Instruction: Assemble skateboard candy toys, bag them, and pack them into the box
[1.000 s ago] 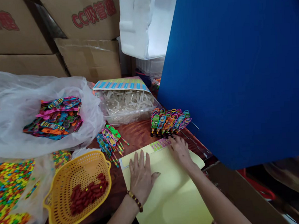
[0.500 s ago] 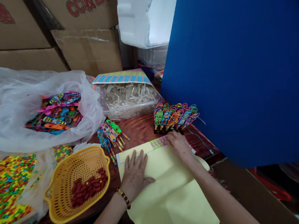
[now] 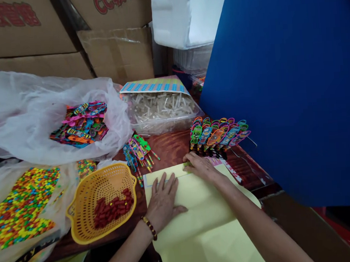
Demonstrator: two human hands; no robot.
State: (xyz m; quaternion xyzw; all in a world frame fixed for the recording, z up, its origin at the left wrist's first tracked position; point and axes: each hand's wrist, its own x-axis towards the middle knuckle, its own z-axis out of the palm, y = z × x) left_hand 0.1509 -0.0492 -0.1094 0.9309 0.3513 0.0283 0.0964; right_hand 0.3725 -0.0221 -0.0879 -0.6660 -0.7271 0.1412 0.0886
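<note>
My left hand [image 3: 163, 200] lies flat, fingers spread, on the left part of a pale yellow sheet [image 3: 208, 220] on the wooden table. Further along the sheet's far edge my right hand [image 3: 199, 166] rests palm down with its fingers stretched out, covering the spot where a small printed strip lay. Just beyond it stands a row of bright skateboard-shaped toys [image 3: 217, 135]. Several more of these toys [image 3: 137, 151] lie loose left of the sheet.
A yellow perforated basket [image 3: 88, 217] holds red pieces. A clear bag [image 3: 26, 113] holds more toys; another bag [image 3: 24, 205] holds coloured beads. A clear tub [image 3: 162, 126] of whitish tubes sits behind. A blue board [image 3: 288, 87] stands right. Cardboard boxes [image 3: 118, 55] stack at the back.
My right hand slid left along the sheet's far edge and now covers the printed strip. My left hand stayed flat. The camera shifted a little.
</note>
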